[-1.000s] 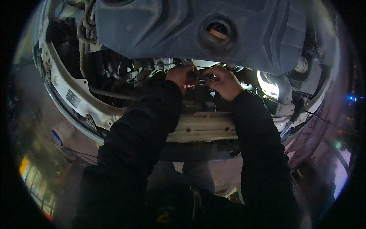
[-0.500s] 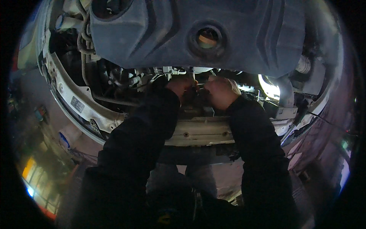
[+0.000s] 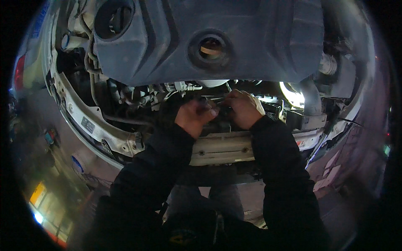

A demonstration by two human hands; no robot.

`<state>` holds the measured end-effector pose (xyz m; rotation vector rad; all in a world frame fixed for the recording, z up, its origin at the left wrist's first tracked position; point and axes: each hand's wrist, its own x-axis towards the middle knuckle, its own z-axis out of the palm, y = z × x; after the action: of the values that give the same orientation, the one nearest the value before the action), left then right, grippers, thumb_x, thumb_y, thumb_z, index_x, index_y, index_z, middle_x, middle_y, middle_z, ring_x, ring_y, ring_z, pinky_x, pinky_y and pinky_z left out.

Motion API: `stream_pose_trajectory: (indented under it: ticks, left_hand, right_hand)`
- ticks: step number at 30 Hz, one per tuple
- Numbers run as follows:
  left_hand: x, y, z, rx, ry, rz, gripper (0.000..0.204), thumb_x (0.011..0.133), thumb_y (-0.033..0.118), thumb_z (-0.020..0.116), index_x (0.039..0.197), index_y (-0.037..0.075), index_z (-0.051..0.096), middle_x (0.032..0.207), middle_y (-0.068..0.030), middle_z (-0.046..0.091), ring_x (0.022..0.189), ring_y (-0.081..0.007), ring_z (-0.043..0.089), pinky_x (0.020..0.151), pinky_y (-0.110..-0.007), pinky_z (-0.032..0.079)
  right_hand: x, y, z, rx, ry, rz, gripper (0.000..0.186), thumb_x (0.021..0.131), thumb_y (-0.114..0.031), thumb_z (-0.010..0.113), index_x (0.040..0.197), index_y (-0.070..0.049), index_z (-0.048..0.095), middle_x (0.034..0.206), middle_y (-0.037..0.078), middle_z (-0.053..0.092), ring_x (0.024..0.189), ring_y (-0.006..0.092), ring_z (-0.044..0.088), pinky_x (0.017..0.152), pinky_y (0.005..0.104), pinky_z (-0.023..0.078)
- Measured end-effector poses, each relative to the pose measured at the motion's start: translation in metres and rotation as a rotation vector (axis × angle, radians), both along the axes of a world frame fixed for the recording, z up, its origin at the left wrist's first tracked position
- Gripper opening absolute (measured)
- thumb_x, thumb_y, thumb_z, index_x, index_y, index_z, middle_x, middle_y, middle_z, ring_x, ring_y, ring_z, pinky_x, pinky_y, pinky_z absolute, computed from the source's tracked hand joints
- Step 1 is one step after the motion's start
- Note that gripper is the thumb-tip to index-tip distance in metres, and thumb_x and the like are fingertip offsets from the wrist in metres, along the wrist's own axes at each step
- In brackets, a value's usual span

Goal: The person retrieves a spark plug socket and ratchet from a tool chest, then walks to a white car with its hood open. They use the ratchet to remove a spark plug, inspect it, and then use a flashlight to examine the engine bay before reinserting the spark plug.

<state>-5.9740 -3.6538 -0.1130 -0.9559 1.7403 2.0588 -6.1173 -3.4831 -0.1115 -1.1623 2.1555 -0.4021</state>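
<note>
I see a thin pale rod (image 3: 228, 87) near the front edge of the engine cover (image 3: 259, 50), its long axis pointing toward that edge, just beyond the right hand (image 3: 243, 108) and farther from the left hand (image 3: 196, 117). Both hands' fingers curl inward; I can't tell whether they pinch anything. The dark label (image 3: 88, 124) on the pale front frame (image 3: 222, 152) is too small to read.
</note>
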Motion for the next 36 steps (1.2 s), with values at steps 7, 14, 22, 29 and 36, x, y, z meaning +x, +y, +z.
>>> stream_pose_trajectory:
  ticks: [7, 14, 22, 29, 36]
  left_hand:
    - [-0.011, 0.022, 0.036, 0.011, 0.106, 0.000, 0.014, 0.094, 0.008, 0.070, 0.105, 0.000, 0.069, 0.098, -0.0052, 0.072, 0.091, -0.0126, 0.065, 0.086, -0.029, 0.052]
    - [-0.021, 0.042, 0.039, 0.095, 0.218, 0.037, 0.021, 0.090, 0.005, 0.075, 0.109, 0.001, 0.068, 0.097, -0.0042, 0.072, 0.092, -0.0107, 0.065, 0.087, -0.029, 0.053]
    - [-0.021, 0.062, 0.047, -0.051, 0.281, -0.077, 0.034, 0.087, -0.003, 0.072, 0.120, 0.001, 0.067, 0.110, -0.0076, 0.071, 0.102, -0.0141, 0.065, 0.092, -0.030, 0.052]
    - [-0.008, 0.046, 0.034, -0.071, 0.098, -0.044, 0.032, 0.090, -0.001, 0.065, 0.121, 0.000, 0.064, 0.112, -0.0086, 0.070, 0.105, -0.0161, 0.066, 0.094, -0.031, 0.052]
    - [-0.041, 0.043, -0.012, -0.606, 0.236, -0.626, 0.026, 0.088, 0.009, 0.069, 0.114, 0.005, 0.069, 0.106, -0.0118, 0.067, 0.090, -0.0266, 0.065, 0.083, -0.034, 0.052]
  right_hand:
    - [0.009, 0.003, 0.012, -0.001, 0.081, -0.057, 0.021, 0.082, -0.020, 0.068, 0.101, -0.016, 0.075, 0.114, 0.005, 0.063, 0.107, 0.0287, 0.062, 0.083, 0.0428, 0.057]
    - [0.026, 0.019, 0.040, -0.107, 0.176, -0.315, 0.019, 0.079, -0.018, 0.069, 0.096, -0.013, 0.074, 0.111, 0.009, 0.059, 0.103, 0.0302, 0.062, 0.079, 0.0433, 0.057]
    - [0.029, 0.041, 0.050, -0.194, 0.187, -0.456, 0.032, 0.075, -0.010, 0.073, 0.107, -0.013, 0.072, 0.097, 0.011, 0.063, 0.094, 0.0320, 0.065, 0.078, 0.0425, 0.055]
    - [0.024, 0.058, 0.037, -0.435, 0.044, -0.357, 0.026, 0.078, -0.008, 0.068, 0.103, -0.010, 0.068, 0.092, 0.011, 0.065, 0.091, 0.0345, 0.065, 0.075, 0.0450, 0.053]
    - [0.020, 0.051, 0.038, -0.400, -0.048, -0.329, 0.024, 0.082, -0.012, 0.072, 0.106, -0.007, 0.067, 0.092, 0.013, 0.070, 0.086, 0.0352, 0.068, 0.075, 0.0445, 0.054]
